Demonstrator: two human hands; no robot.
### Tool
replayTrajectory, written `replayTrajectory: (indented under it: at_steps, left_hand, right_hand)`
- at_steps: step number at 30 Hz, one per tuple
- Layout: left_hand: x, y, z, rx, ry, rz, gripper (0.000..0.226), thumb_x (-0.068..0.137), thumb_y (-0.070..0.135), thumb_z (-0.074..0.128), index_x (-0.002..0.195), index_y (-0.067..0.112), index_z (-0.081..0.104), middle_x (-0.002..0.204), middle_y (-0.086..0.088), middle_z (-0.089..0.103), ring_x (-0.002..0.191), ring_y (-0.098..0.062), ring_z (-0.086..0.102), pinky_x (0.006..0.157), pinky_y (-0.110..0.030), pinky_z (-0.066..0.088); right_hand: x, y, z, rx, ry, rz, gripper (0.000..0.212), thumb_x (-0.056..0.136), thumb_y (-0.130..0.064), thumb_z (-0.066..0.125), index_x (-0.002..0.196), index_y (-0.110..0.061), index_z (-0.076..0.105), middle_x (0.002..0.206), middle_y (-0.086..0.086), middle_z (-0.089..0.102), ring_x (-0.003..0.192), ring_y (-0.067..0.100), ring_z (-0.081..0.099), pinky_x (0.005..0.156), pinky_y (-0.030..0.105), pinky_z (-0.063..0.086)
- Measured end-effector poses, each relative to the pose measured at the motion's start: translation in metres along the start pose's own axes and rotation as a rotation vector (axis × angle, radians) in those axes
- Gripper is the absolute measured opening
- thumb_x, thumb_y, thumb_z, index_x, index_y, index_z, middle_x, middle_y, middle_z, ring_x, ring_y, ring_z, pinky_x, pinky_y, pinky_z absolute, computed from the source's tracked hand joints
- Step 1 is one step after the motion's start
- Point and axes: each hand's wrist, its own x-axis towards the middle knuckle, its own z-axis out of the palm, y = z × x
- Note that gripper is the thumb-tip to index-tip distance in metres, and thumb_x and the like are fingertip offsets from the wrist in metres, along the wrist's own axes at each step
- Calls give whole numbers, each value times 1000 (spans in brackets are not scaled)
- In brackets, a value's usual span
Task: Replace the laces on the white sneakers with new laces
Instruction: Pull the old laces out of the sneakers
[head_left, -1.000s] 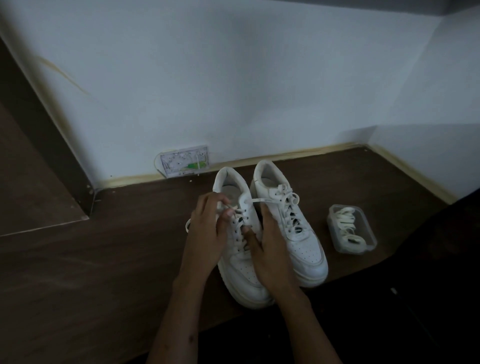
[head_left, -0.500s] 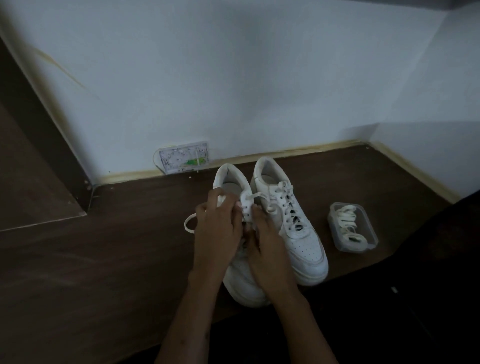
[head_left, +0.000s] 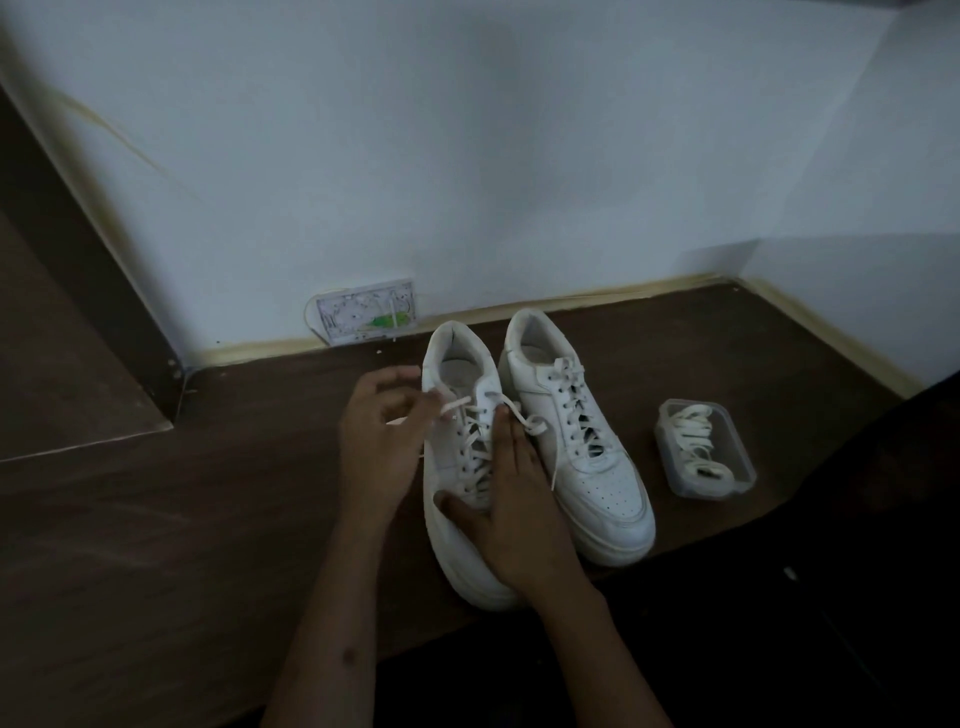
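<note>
Left hand (head_left: 382, 441) raised beside the left sneaker (head_left: 462, 467) at frame centre, fingers curled, pinching the free end of that shoe's old lace (head_left: 470, 415) near the top eyelets; forearm running down to the lower edge of the frame. Right hand (head_left: 511, 499) laid flat over the same shoe's vamp, fingers straight and pressing along the eyelet row, thumb spread toward the left across the lower lacing, holding nothing.

Dark wooden surface (head_left: 208, 519) underneath, meeting a pale wall (head_left: 467, 156) along a yellowish skirting strip (head_left: 597, 301). Small white wall plate with a green mark (head_left: 366, 318) low on the wall, just above and left of the shoes. Dim light throughout.

Both sneakers side by side and touching, heels toward the wall, toes toward the lower right of the frame, long axes running from upper centre down and slightly right. Right sneaker (head_left: 576, 441) fully laced, one lace end hanging over its inner side. Clear plastic box (head_left: 704, 449) to the right of the pair, apart from it, with coiled new laces (head_left: 696, 436) inside.
</note>
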Motion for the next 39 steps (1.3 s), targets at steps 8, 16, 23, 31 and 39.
replayTrajectory:
  at_steps: [8,16,23,31,39]
  left_hand:
    - [-10,-1,18,547,84,326,12,85,26,73,95,22,78,129,9,57,118,-12,44,76,-16,36]
    - [-5,-13,14,686,35,556,13,86,30,66,81,21,75,121,8,64,115,-17,47,97,-54,45]
    - [-2,-4,-11,396,104,494,15,70,39,59,66,25,63,119,4,59,121,-18,37,98,-16,26]
    - [-5,-11,12,808,218,614,24,79,50,70,82,27,78,123,3,64,115,-28,44,108,-57,26]
    - [-4,-14,7,665,361,575,20,93,31,52,89,18,68,120,5,59,116,-26,47,108,-55,27]
  right_hand:
    - [1,0,1,25,0,3,102,86,-53,61,152,-20,-10,153,-18,-13,141,-3,-12,114,16,-1]
    - [2,-1,2,25,14,15,105,79,-67,49,151,-21,-12,154,-18,-12,143,-1,-9,117,22,5]
    - [2,0,0,-29,4,-10,103,86,-56,57,151,-19,-15,156,-11,-21,142,0,-18,116,19,-3]
    - [4,0,2,-22,-3,22,108,74,-75,35,152,-17,-11,161,-4,-14,145,3,-14,115,16,-6]
    - [3,-2,-1,-26,12,-6,105,84,-60,56,151,-19,-13,159,-9,-17,144,1,-15,114,15,-6]
